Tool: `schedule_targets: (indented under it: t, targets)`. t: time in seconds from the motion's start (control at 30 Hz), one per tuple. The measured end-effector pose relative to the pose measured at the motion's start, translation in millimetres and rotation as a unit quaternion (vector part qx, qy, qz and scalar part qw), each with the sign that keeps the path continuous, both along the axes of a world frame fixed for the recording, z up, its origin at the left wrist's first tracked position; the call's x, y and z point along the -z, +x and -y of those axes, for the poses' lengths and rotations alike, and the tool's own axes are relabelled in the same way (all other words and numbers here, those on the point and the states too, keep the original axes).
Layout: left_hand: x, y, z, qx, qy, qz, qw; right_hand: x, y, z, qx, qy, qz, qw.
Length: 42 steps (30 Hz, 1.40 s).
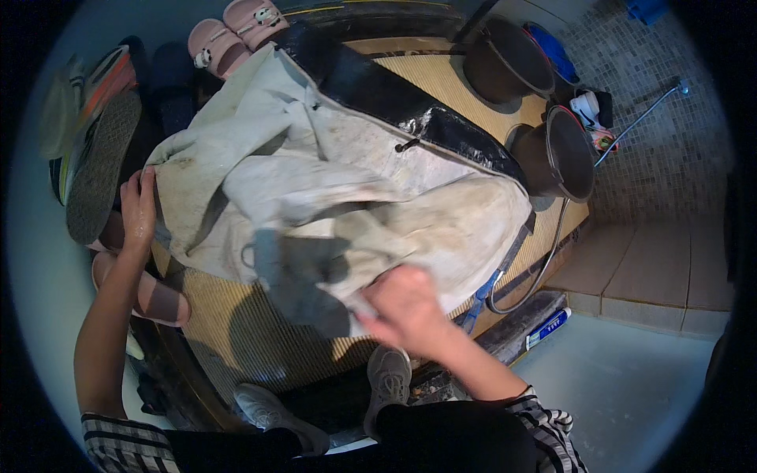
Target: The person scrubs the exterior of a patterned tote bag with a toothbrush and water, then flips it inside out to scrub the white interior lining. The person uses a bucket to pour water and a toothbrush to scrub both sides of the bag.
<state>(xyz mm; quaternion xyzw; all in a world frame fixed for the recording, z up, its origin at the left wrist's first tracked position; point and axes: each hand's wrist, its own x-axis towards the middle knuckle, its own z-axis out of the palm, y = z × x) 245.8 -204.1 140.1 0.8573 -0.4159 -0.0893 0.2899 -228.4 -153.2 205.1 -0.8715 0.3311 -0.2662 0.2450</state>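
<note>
A large cloth sheet or cover (331,171), off-white and stained inside with a glossy black outer side (366,83), lies crumpled over a ribbed yellowish mat (236,343). At its left edge my left hand (139,207) grips the pale material, with the fingers partly hidden by it. My right hand (405,301), blurred by motion, is closed on the near edge of the cover. A grey patch of the cloth (304,284) hangs beside it, also blurred. A short black strap or toggle (407,145) sticks up from the inner side.
Dark buckets (571,154) stand at the right with a metal hose (553,254). A toothpaste-like tube (548,328) lies on the right-hand ledge. Pink clogs (219,50), other shoes and a grey insole (103,165) line the left side. Tiled flooring (644,260) is at right.
</note>
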Motion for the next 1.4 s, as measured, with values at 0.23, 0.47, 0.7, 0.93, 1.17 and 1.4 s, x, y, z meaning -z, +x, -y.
schedule_targets:
  t: [0.23, 0.47, 0.7, 0.93, 1.17, 1.4]
  targets:
    - [-31.9, -112.4, -32.0, 0.197, -0.039, -0.060, 0.978, 0.2, -45.7, 7.3, 0.277, 0.068, 0.043, 0.957]
    - [-57.6, -149.7, -8.5, 0.206, -0.088, -0.102, 0.969, 14.9, -7.0, 17.7, 0.247, -0.039, -0.035, 0.968]
    - [-104.1, -107.4, 58.7, 0.153, -0.198, -0.153, 0.956, -32.1, -58.7, 45.3, 0.344, 0.105, 0.270, 0.893]
    - [-100.2, -74.7, 81.4, 0.107, -0.199, -0.103, 0.969, -67.5, -116.2, 74.1, 0.352, -0.038, 0.264, 0.897]
    - [-98.9, -60.4, 84.5, 0.071, -0.151, -0.035, 0.985, -83.4, -161.9, 68.1, 0.374, -0.041, 0.215, 0.901]
    - [-57.4, -38.5, 68.3, 0.080, -0.096, 0.004, 0.992, 3.7, -172.4, -28.0, 0.295, 0.012, -0.072, 0.953]
